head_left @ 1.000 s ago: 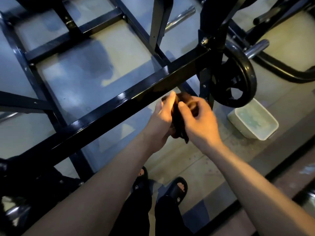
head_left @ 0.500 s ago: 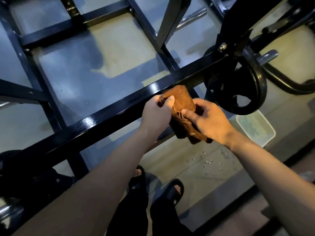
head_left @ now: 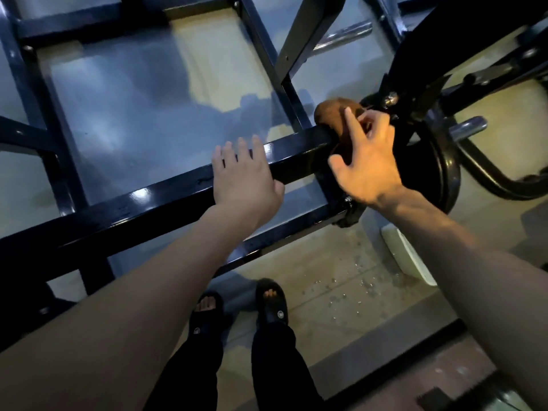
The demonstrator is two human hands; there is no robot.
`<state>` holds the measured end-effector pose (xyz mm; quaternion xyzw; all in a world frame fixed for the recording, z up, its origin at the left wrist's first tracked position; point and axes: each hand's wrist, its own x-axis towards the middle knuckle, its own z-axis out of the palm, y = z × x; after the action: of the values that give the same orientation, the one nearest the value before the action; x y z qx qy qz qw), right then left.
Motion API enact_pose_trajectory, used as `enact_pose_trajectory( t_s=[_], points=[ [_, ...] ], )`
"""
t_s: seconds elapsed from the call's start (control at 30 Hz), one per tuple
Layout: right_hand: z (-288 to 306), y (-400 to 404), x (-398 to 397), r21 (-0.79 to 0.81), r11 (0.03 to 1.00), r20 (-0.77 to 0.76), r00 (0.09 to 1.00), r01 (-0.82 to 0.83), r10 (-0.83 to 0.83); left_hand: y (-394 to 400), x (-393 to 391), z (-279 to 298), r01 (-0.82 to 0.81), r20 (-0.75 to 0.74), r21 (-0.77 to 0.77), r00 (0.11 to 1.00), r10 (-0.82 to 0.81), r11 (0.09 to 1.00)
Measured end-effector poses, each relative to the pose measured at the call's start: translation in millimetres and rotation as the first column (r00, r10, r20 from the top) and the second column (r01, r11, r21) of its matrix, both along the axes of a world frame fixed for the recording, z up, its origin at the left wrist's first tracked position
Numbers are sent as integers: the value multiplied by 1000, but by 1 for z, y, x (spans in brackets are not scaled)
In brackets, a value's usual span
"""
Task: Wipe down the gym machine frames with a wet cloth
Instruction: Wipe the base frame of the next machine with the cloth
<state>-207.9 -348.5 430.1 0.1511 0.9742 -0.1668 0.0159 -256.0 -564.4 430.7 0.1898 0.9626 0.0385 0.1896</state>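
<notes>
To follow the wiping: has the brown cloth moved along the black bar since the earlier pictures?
Yes. The cloth went along the black bar toward the weight plate, and the right hand presses it there.

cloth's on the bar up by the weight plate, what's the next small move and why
Probably slide the brown cloth along the black frame bar toward the left hand. The right hand presses it at the bar's end by the weight plate, and the rest of the bar runs toward that resting hand.
</notes>
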Motion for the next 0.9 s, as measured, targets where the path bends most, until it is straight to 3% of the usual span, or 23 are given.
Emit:
enact_pose_trajectory(
  t_s=[0.07, 0.13, 0.23, 0.3, 0.37, 0.53, 0.63, 0.73, 0.8, 0.9],
  points=[
    [10, 13, 7, -69, 997, -44, 998, -37, 34, -3, 0, -4, -12, -4, 20, 1000, 12, 1000],
    [24, 33, 8, 0, 990, -56, 989, -140, 140, -3, -1, -6, -45, -29, 71, 998, 47, 997],
    [31, 55, -16, 176, 883, 112, 900, -435, 421, 0, 0, -9, -83, -53, 65, 995, 87, 994],
    [23, 59, -38, 187, 793, 238, 810, -580, 536, 5, 3, -14, -118, -90, 65, 988, 123, 991],
    [11, 60, -46, 205, 765, 280, 786, -610, 552, 8, 5, -18, -165, -111, 93, 978, 175, 982],
    [14, 106, -35, 592, 577, 342, 824, -562, 452, 15, 3, -17, -193, -112, 89, 973, 202, 977],
    [17, 110, -31, 653, 497, 393, 816, -572, 423, 17, 2, -13, -180, -103, 46, 978, 184, 983],
    [13, 93, -26, 647, 550, 361, 848, -528, 389, 15, 2, -10, -149, -87, 49, 984, 153, 988],
    [10, 71, -25, 570, 645, 306, 859, -510, 409, 6, 3, -8, -168, -59, 166, 982, 179, 972],
    [3, 27, -26, 519, 671, 233, 843, -530, 485, -21, 9, -7, -207, -113, 334, 960, 257, 920]
  ],
)
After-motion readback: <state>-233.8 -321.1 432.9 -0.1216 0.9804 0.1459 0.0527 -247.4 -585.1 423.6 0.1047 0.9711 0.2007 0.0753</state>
